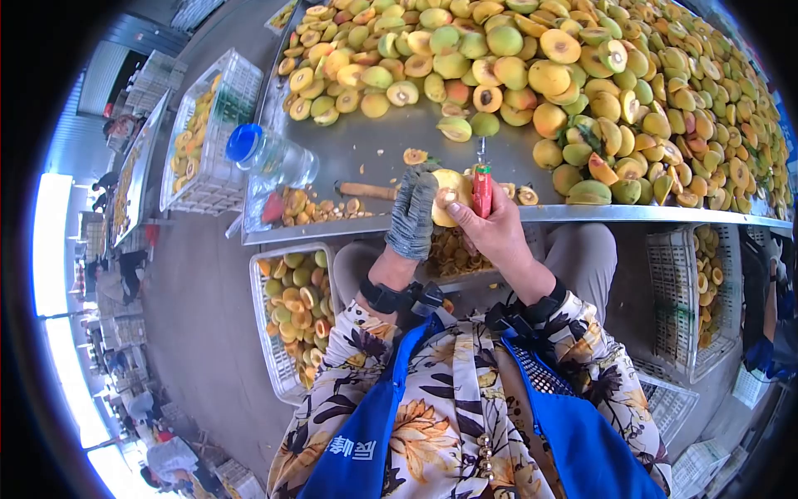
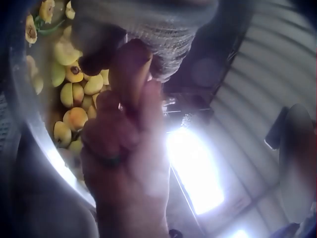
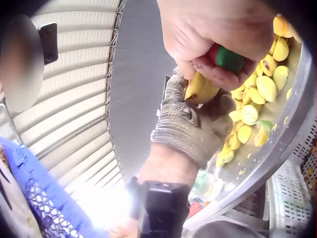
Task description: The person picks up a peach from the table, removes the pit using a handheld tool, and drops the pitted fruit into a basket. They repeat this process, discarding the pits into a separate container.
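Observation:
In the head view, my left hand (image 1: 411, 214), in a grey knit glove, grips a yellow peach half (image 1: 449, 190) over the near edge of the table. My bare right hand (image 1: 503, 237) is wrapped round the red handle of a small pitting tool (image 1: 482, 193), whose metal tip points up and away. The right thumb lies against the peach half. From the right wrist, the green end of the tool handle (image 3: 229, 59) shows in the fist, with the peach half (image 3: 202, 90) between both hands. The left wrist view is dark and blurred around the fingers.
Peach halves (image 1: 549, 79) are heaped over the metal table (image 1: 357, 145). Near its left corner are a blue-capped bottle (image 1: 283, 158), a wooden handle (image 1: 366, 190) and a heap of pits (image 1: 312, 208). Crates of peaches stand left (image 1: 187, 198), below (image 1: 278, 362) and right (image 1: 673, 316).

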Demonstrator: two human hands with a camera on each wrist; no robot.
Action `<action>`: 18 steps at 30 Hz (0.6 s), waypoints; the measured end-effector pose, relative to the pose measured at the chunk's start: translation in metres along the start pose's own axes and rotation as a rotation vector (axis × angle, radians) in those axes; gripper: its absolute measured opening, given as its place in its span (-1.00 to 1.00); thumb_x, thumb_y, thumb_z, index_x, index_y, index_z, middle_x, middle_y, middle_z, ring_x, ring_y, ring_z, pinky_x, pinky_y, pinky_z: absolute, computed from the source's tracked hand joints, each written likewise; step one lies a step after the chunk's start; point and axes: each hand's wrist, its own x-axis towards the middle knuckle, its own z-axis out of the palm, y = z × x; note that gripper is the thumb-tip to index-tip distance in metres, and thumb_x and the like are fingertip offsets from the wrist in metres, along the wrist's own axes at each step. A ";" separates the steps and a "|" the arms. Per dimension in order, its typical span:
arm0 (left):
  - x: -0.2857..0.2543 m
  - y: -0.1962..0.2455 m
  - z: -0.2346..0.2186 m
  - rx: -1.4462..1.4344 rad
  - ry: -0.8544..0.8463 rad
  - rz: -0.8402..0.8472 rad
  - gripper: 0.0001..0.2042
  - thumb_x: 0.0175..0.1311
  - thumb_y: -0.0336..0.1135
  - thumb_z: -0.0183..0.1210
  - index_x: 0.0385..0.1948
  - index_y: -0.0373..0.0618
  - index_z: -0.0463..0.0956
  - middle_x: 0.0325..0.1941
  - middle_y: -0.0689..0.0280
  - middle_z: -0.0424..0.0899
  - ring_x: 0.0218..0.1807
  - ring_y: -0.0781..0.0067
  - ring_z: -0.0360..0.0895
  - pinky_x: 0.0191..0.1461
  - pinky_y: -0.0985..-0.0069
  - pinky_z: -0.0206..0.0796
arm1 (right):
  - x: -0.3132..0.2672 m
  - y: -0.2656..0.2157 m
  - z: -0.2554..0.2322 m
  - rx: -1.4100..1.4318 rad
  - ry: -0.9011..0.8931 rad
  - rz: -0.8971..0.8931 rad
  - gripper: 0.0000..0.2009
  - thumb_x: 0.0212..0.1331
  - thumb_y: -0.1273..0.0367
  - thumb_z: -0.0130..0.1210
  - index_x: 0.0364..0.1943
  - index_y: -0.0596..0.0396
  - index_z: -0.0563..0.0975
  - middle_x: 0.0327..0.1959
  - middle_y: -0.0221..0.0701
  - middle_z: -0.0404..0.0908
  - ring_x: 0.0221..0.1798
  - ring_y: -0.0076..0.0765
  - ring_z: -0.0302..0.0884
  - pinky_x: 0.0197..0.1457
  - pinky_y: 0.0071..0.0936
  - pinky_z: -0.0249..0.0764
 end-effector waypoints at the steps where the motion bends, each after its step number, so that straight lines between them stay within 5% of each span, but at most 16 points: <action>1: -0.005 -0.012 -0.009 0.003 0.013 -0.004 -0.70 0.22 -0.19 -0.02 -0.13 -0.20 0.35 -0.24 0.33 0.49 -0.18 0.53 0.42 -0.13 0.56 0.32 | 0.001 0.005 0.003 0.000 -0.011 0.008 -0.50 -0.02 0.23 0.18 -0.07 0.23 0.29 -0.52 -0.29 0.47 -0.49 -0.35 0.45 -0.38 -0.45 0.41; 3: -0.011 -0.004 -0.011 -0.528 0.164 -0.406 -0.71 0.26 -0.15 -0.08 -0.13 -0.14 0.35 -0.24 0.31 0.50 -0.20 0.50 0.46 -0.14 0.55 0.36 | 0.003 0.008 0.008 -0.489 0.170 -0.459 -0.53 0.01 0.26 0.15 -0.08 0.24 0.27 -0.56 -0.24 0.49 -0.54 -0.23 0.49 -0.45 -0.38 0.40; 4: -0.012 0.001 -0.011 -0.516 0.231 -0.445 -0.68 0.25 -0.07 -0.10 -0.12 -0.07 0.36 -0.21 0.29 0.50 -0.20 0.47 0.48 -0.18 0.55 0.39 | 0.000 0.006 0.006 -0.527 0.140 -0.415 -0.55 0.01 0.28 0.13 -0.09 0.25 0.25 -0.55 -0.14 0.50 -0.49 -0.06 0.50 -0.44 -0.31 0.39; 12: -0.017 0.015 -0.006 -0.563 0.385 -0.518 -0.64 0.24 -0.06 -0.10 -0.06 -0.10 0.31 -0.10 0.26 0.48 -0.11 0.40 0.47 -0.05 0.51 0.34 | -0.021 0.015 0.001 -0.744 -0.030 -0.458 -0.65 0.01 0.30 0.10 -0.19 0.18 0.30 -0.57 -0.03 0.46 -0.46 0.12 0.44 -0.44 -0.15 0.36; 14: -0.021 -0.010 -0.013 -0.240 0.218 -0.210 -0.64 0.27 -0.17 -0.13 0.01 -0.20 0.25 -0.04 0.22 0.43 -0.03 0.36 0.41 0.08 0.48 0.24 | -0.024 0.014 0.001 -0.778 -0.033 -0.396 -0.67 0.02 0.31 0.09 -0.21 0.19 0.29 -0.59 -0.03 0.46 -0.47 0.13 0.44 -0.44 -0.14 0.35; 18: -0.025 -0.008 -0.006 0.246 0.176 0.026 -0.64 0.29 -0.26 -0.16 0.05 -0.27 0.19 -0.01 0.19 0.40 0.00 0.36 0.37 0.15 0.48 0.16 | -0.026 0.017 0.002 -0.828 -0.068 -0.251 -0.72 0.04 0.33 0.04 -0.29 0.21 0.26 -0.62 0.01 0.44 -0.48 0.17 0.43 -0.44 -0.08 0.33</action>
